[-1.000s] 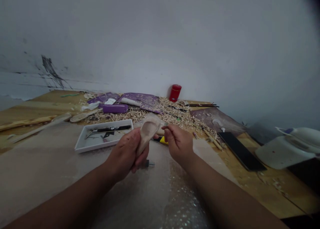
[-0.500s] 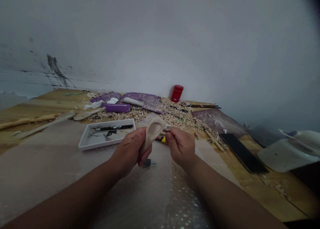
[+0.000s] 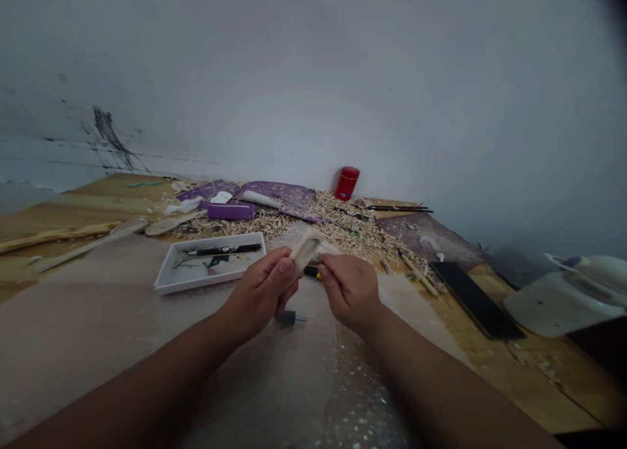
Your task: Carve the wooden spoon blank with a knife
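My left hand (image 3: 267, 282) is closed around a pale wooden spoon (image 3: 303, 248), whose hollowed bowl is tilted up and toward the right. Pinched in my right hand (image 3: 353, 292) is a small, round, greyish piece (image 3: 317, 258) at the edge of the spoon's bowl; its exact kind is unclear. Under my hands, a dark cylindrical bit with a metal shank (image 3: 290, 318) lies on the translucent sheet (image 3: 196, 357). A black and yellow object (image 3: 312, 272) shows partly between the hands.
A white tray (image 3: 169, 284) of tools sits left of my hands. Wood shavings (image 3: 362, 240) spread behind, with a purple roll (image 3: 231, 211) and a red can (image 3: 347, 183). Wooden pieces (image 3: 93, 243) lie left; a phone (image 3: 477, 299) and a white appliance (image 3: 563, 299) are right.
My right hand has moved slightly left and down, bringing the small round piece against the spoon. The spoon has turned, so its bowl now faces more sideways.
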{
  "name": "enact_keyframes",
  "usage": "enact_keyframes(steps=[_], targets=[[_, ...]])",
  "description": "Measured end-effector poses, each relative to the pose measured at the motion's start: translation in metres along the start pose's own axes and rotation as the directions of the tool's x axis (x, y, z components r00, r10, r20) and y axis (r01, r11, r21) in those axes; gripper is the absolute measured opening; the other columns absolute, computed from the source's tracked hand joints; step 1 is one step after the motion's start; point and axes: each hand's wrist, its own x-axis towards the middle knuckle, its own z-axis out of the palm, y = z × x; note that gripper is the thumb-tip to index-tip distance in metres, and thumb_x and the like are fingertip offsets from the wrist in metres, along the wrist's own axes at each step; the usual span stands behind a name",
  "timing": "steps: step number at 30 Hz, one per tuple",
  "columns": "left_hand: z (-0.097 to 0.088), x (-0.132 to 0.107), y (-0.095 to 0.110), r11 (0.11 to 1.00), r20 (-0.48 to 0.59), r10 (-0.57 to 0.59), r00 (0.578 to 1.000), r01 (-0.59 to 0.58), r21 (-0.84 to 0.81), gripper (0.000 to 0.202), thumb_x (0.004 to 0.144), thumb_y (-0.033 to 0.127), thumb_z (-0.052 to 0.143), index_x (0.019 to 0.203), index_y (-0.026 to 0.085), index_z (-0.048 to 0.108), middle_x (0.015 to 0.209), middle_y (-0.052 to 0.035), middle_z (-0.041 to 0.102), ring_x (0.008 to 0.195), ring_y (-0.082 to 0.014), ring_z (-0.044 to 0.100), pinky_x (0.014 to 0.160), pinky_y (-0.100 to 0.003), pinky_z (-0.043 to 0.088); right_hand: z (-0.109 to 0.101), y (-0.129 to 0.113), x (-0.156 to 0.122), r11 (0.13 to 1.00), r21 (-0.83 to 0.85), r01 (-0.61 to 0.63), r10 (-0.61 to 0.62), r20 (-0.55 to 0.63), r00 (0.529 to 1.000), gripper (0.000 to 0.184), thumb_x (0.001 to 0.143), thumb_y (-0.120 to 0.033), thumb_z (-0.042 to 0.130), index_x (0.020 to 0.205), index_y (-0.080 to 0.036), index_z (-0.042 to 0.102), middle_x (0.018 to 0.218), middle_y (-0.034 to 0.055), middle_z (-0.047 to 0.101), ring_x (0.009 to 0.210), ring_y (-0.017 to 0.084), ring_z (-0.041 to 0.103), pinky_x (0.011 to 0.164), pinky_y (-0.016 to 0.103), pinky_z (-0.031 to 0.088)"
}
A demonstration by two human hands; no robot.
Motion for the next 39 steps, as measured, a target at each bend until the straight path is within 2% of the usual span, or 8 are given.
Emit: enact_keyframes(steps=[4,10,17,23,27,31,36,39], targets=[[0.001,0.000,0.001,0.999,-0.001,0.032,0.999,-0.032,-0.006,0.037,0.083,0.047,0.028,0.063,0.018,0.037,0.044,0.0068,0.034,0.039,-0.0057,0.028,0.040,-0.021,0.022,0.003,-0.001,-0.002,0.999,-0.016,0.030,-0.029,0.059,0.998,0.014,0.082,-0.018,0.042,0.086,-0.014,0.055,0.067,0.0040,0.060,0.060,0.013,0.053,0.060,0.024,0.039],[0.002,0.000,0.002,1.000,-0.018,-0.004,1.000,0.005,0.009,0.037,0.083,0.046,0.028,0.061,0.018,0.038,0.043,0.0067,0.035,0.038,-0.0053,0.029,0.038,-0.020,0.022,0.001,-0.001,-0.002,0.999,-0.007,0.048,-0.048,-0.010,0.999,0.013,0.082,-0.018,0.042,0.088,-0.015,0.054,0.069,0.0042,0.060,0.062,0.013,0.053,0.061,0.024,0.040],[0.004,0.002,0.001,0.994,-0.038,-0.100,0.994,0.098,-0.045,0.035,0.080,0.049,0.034,0.066,0.018,0.040,0.044,0.0081,0.033,0.034,-0.0038,0.027,0.034,-0.017,0.019,0.000,0.006,0.001,0.990,-0.128,-0.050,0.053,0.020,0.998,0.017,0.084,-0.022,0.040,0.081,-0.016,0.056,0.068,0.0032,0.061,0.061,0.012,0.054,0.059,0.023,0.037],[0.004,0.001,0.004,0.985,-0.069,-0.164,0.984,0.160,-0.063,0.037,0.081,0.050,0.032,0.067,0.017,0.043,0.040,0.0084,0.033,0.030,-0.0037,0.027,0.032,-0.017,0.022,0.001,0.006,0.001,0.995,-0.089,-0.036,0.046,0.110,0.993,0.021,0.085,-0.024,0.037,0.079,-0.016,0.055,0.064,0.0026,0.057,0.059,0.012,0.051,0.058,0.022,0.035],[0.006,0.000,0.004,0.972,-0.073,-0.213,0.974,0.204,-0.116,0.038,0.081,0.050,0.031,0.067,0.018,0.045,0.036,0.0086,0.032,0.028,-0.0046,0.027,0.032,-0.018,0.026,0.001,0.004,0.002,0.990,-0.044,-0.135,0.139,0.129,0.982,0.023,0.087,-0.025,0.033,0.077,-0.017,0.052,0.062,0.0008,0.054,0.057,0.011,0.049,0.055,0.021,0.033],[0.007,-0.002,0.002,0.960,-0.073,-0.237,0.969,0.222,-0.168,0.036,0.081,0.048,0.032,0.067,0.018,0.045,0.033,0.0089,0.031,0.027,-0.0052,0.027,0.032,-0.018,0.028,0.002,-0.001,0.003,0.991,0.027,-0.134,0.126,0.197,0.972,0.025,0.087,-0.025,0.033,0.071,-0.018,0.050,0.057,-0.0011,0.048,0.054,0.010,0.046,0.054,0.021,0.032],[0.011,-0.003,0.005,0.918,-0.046,-0.298,0.953,0.273,-0.288,0.038,0.080,0.050,0.032,0.067,0.018,0.045,0.031,0.0097,0.028,0.025,-0.0048,0.024,0.031,-0.018,0.028,0.000,-0.003,0.006,0.973,0.096,-0.209,0.196,0.125,0.973,0.023,0.086,-0.026,0.035,0.070,-0.018,0.049,0.055,-0.0022,0.047,0.052,0.009,0.045,0.050,0.019,0.031],[0.014,-0.003,0.010,0.876,-0.022,-0.338,0.941,0.307,-0.372,0.041,0.079,0.053,0.031,0.065,0.017,0.044,0.030,0.0101,0.026,0.024,-0.0041,0.021,0.030,-0.018,0.027,0.000,-0.005,0.007,0.967,0.139,-0.216,0.196,0.143,0.970,0.024,0.086,-0.026,0.035,0.066,-0.019,0.046,0.053,-0.0028,0.046,0.050,0.009,0.045,0.049,0.019,0.032]])
